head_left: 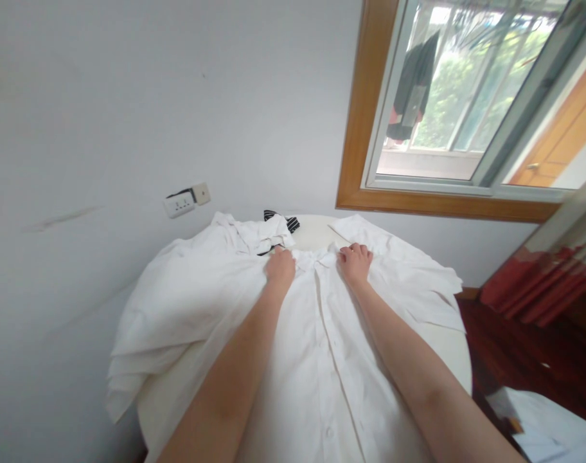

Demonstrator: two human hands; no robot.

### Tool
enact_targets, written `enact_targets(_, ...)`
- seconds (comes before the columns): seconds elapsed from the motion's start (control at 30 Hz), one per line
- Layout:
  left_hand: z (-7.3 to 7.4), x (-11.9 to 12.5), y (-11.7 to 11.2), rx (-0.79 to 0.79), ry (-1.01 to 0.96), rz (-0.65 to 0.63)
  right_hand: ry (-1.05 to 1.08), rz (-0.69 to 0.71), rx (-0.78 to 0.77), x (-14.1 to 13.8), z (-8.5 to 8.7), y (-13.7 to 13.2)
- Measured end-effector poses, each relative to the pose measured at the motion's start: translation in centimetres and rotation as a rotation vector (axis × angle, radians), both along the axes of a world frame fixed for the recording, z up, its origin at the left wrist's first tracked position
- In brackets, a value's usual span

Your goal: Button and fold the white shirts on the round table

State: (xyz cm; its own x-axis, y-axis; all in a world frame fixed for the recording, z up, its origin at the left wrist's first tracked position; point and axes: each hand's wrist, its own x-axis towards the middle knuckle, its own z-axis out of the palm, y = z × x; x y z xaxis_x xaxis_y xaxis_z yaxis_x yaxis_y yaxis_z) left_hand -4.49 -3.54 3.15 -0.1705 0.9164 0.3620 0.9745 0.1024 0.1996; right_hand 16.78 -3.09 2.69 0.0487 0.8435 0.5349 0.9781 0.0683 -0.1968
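A white button-up shirt [317, 360] lies spread front-up on a round white table [454, 357]. My left hand [280, 268] is closed on the shirt's left collar and shoulder area. My right hand [355, 261] has its fingers curled on the right side of the collar. The button placket runs down between my two forearms. More white garments [187, 296] are bunched at the left of the table, and another white piece [408, 263] lies at the right.
A black-and-white striped cloth [281, 220] lies at the table's far edge. The white wall behind carries a socket [180, 204]. A wood-framed window [447, 116] is at the upper right. Dark red floor [514, 347] and a red curtain [538, 283] lie to the right.
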Motion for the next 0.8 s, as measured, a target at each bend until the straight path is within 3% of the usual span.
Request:
enact_targets(0.13,1.7,0.1,0.9,0.08,-0.128,-0.043,-0.032,0.048,-0.024,0.1,2.4,0.9)
enact_targets(0.3,4.0,0.2,3.0,0.253,-0.265,-0.117,-0.057,-0.008,0.054,0.2,5.7,2.7)
enact_targets(0.43,4.5,0.3,5.0,0.35,-0.234,-0.187,0.015,-0.068,-0.089,-0.2,7.3,3.9)
enact_targets(0.53,3.9,0.1,6.0,0.337,-0.211,-0.213,0.117,-0.033,-0.16,-0.5,7.0,4.8)
enact_targets(0.8,1.2,-0.9,6.9,0.362,-0.191,-0.237,0.323,0.104,-0.055,-0.4,3.3,6.5)
